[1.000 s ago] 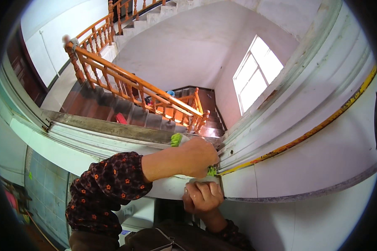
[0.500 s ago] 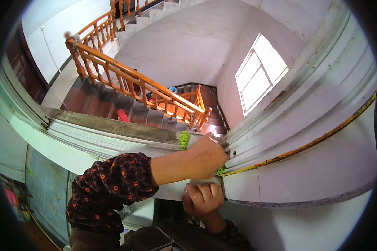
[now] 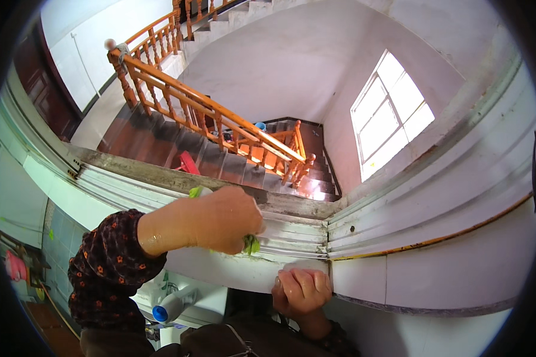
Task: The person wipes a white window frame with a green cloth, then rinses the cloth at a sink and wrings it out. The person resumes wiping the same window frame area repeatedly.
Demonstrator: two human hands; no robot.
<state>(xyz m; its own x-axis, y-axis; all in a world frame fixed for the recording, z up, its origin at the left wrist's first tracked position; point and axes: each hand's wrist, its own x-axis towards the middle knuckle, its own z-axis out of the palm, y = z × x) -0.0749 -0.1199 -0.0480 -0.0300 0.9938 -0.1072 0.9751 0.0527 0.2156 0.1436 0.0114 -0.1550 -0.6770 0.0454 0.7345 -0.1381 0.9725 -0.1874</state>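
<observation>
My left hand (image 3: 220, 220) is closed around a scrubbing brush (image 3: 252, 244) with bright green bristles. The bristles poke out on both sides of my fist, and the rest of the brush is mostly hidden by the hand. It is over the grooved white window track (image 3: 292, 229), to the left of the track's corner. My right hand (image 3: 302, 290) is curled into a fist by the near edge of the white sill (image 3: 244, 266). Whatever its fingers may hold is hidden. Both hands look wet.
Past the track runs a rough, dirty ledge (image 3: 137, 172), with a staircase and wooden railing (image 3: 208, 110) beyond. A red object (image 3: 189, 162) lies on the steps. The white side frame (image 3: 411, 214) rises at right. Below the sill is a white bottle with a blue cap (image 3: 160, 313).
My left hand has slid the brush leftward along the track, away from the corner, which now shows. My right hand stays curled near the sill edge. The view has shifted a little.
</observation>
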